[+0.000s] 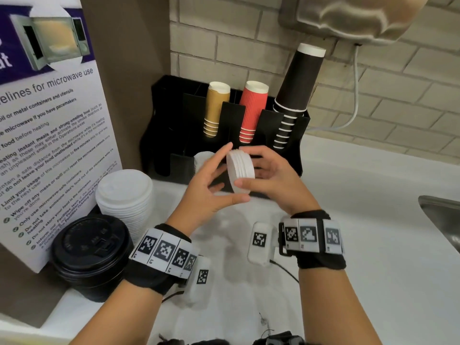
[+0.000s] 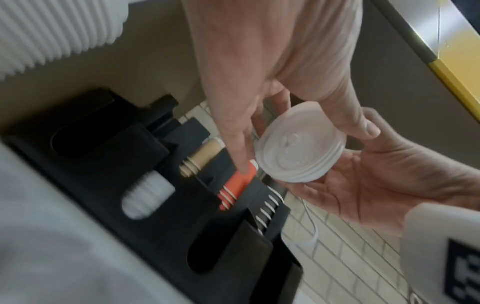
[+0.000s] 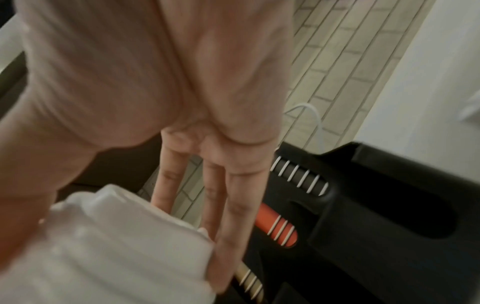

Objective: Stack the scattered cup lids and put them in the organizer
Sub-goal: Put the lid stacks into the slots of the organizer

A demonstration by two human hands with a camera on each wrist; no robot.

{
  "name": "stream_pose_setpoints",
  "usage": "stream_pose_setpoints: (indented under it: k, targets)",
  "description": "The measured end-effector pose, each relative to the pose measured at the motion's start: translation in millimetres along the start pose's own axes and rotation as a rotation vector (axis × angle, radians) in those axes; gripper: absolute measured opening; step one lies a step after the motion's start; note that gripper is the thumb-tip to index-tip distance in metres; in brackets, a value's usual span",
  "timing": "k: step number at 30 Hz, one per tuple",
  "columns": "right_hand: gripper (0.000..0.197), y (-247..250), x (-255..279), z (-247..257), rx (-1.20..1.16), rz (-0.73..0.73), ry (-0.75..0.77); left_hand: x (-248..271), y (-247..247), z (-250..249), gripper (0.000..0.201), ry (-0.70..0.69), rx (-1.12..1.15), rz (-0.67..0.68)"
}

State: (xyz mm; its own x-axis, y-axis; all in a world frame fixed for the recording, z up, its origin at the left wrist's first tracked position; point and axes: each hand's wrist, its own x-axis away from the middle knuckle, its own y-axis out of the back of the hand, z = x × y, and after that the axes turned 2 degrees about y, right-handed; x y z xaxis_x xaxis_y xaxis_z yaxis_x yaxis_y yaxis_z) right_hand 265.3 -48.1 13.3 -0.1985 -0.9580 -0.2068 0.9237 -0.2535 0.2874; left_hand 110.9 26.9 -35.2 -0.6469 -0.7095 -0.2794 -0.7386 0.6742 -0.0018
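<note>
A small stack of white cup lids [image 1: 239,170] stands on edge in the air just in front of the black organizer [image 1: 174,125]. My left hand [image 1: 227,174] spans it, thumb under the rim and index finger over the top. My right hand [image 1: 251,165] grips the same stack from the right, thumb on the front rim and fingers behind. In the left wrist view the lid stack [image 2: 298,152] lies against the right palm [image 2: 376,185]. The right wrist view shows the stack [image 3: 116,246] blurred beside my fingers [image 3: 233,205]. More white lids [image 1: 202,160] lie in a front slot of the organizer.
Tan cups [image 1: 215,108], red cups [image 1: 251,113] and black cups [image 1: 296,88] fill the organizer's rear slots. A tall stack of large white lids [image 1: 124,195] and black lids [image 1: 92,250] stand at the left by a microwave sign [image 1: 49,120]. A sink edge [image 1: 440,215] lies at the right.
</note>
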Motion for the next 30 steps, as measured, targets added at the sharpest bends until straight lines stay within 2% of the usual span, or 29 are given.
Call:
stream_pose_setpoints:
  k: [2,5,7,9,12,17,23,30]
  targets:
    - [0.06,-0.6,-24.0,3.3,0.0,-0.073,0.028,-3.9,11.2,-9.0,0.075,-0.029,-0.095,-0.132]
    - [0.062,-7.5,-69.5,0.2,0.161,-0.187,0.072,-6.7,31.9,-21.6,0.046,-0.1,-0.143,-0.378]
    - [0.069,-17.3,-97.2,-7.9,0.3,-0.145,0.067,-6.2,43.2,-27.3,0.032,-0.112,-0.128,-0.474]
    - [0.071,-29.5,-119.8,-20.3,0.497,-0.028,0.05,-4.3,49.3,-31.4,0.026,-0.109,-0.111,-0.524]
    - [0.076,-46.1,-141.9,-36.6,0.796,0.124,-0.006,-0.6,52.0,-33.6,0.022,-0.087,-0.104,-0.55]
    - [0.071,-59.6,-160.5,-47.5,1.174,0.242,-0.04,3.2,49.8,-37.6,0.017,-0.056,-0.096,-0.567]
    - [0.069,-67.9,-165.8,-51.8,1.306,0.35,-0.082,3.3,47.6,-40.6,0.017,-0.038,-0.1,-0.576]
    - [0.076,-82.5,-150.7,-55.0,1.362,0.337,-0.039,2.1,50.6,-31.2,0.021,-0.078,-0.103,-0.573]
